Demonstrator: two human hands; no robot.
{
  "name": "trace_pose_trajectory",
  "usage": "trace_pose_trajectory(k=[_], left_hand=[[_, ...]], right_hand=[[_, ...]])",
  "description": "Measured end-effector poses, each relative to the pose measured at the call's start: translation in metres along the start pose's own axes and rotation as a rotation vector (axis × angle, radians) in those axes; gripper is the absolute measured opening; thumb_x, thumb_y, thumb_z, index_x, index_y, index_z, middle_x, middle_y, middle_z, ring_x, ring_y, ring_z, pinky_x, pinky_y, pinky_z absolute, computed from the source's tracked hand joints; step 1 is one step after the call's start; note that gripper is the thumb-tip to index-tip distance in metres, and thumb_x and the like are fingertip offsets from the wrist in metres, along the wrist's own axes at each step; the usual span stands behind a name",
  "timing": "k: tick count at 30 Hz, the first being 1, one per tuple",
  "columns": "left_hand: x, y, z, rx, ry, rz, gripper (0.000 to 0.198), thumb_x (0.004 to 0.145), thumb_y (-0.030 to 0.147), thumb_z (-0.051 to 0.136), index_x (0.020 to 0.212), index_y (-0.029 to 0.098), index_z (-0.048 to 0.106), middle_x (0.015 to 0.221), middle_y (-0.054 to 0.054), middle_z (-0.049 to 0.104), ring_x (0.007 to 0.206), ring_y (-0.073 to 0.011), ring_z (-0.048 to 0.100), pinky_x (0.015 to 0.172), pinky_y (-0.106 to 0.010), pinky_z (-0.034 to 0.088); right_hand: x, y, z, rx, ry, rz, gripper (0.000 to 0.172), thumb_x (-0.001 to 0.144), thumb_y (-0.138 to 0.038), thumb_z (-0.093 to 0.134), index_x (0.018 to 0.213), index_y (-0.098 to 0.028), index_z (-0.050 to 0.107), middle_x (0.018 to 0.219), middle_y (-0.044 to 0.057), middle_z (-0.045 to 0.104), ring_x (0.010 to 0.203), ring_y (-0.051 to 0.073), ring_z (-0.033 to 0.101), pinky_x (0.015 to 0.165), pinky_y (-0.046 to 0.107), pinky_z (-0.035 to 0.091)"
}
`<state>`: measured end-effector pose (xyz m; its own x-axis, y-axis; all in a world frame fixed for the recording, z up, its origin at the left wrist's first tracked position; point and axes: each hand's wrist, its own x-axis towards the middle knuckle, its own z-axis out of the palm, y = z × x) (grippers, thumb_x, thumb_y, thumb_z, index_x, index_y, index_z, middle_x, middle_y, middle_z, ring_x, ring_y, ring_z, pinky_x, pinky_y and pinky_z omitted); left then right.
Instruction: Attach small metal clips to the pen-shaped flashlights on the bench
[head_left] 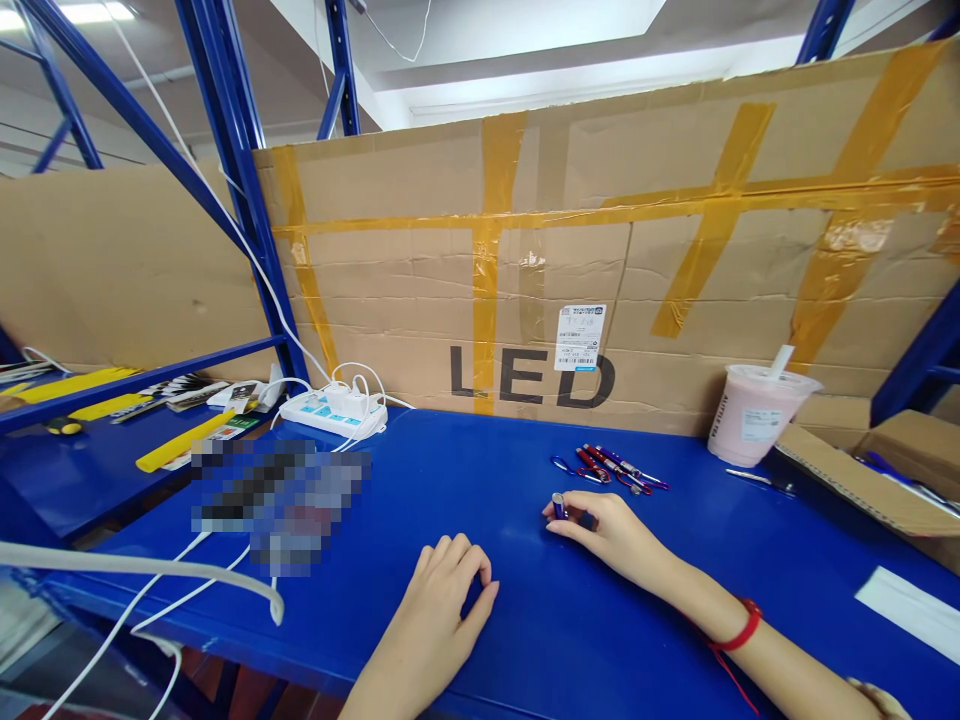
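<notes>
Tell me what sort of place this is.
Probably a workshop or warehouse workstation: blue metal rack posts, a taped cardboard sheet behind the blue tabletop, and a power strip.

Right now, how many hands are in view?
2. The left hand, fingers curled, is at the near middle of the blue table; the right hand, farther right, holds a small silver-topped cylinder. No others show.

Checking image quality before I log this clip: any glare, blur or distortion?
Head view throughout: glare on the tape at right; strip light blown out, top left; blue post leans, perhaps lens distortion; pixelated patch over part of the table; left hand, right hand and its cylinder fairly sharp.
</notes>
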<state>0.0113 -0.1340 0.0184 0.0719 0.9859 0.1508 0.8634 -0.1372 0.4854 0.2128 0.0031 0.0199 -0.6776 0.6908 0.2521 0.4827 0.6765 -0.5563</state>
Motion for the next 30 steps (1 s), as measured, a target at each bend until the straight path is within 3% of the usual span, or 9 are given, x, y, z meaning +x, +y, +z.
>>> trace_pose_trajectory(k=[30], left_hand=[[-0.0026,0.0000,0.0012,-0.011,0.045,0.020,0.016,0.090,0.026,0.032,0.080,0.022,0.044,0.084,0.000,0.048,0.081,-0.0158,0.047,0.090,-0.039,0.034]], right_hand=[[-0.0002,-0.0021,0.0002,0.018,0.019,0.022,0.030,0.084,-0.047,0.047,0.090,-0.021,0.060,0.072,0.000,0.063,0.064,0.014,0.058,0.057,0.024,0.043]])
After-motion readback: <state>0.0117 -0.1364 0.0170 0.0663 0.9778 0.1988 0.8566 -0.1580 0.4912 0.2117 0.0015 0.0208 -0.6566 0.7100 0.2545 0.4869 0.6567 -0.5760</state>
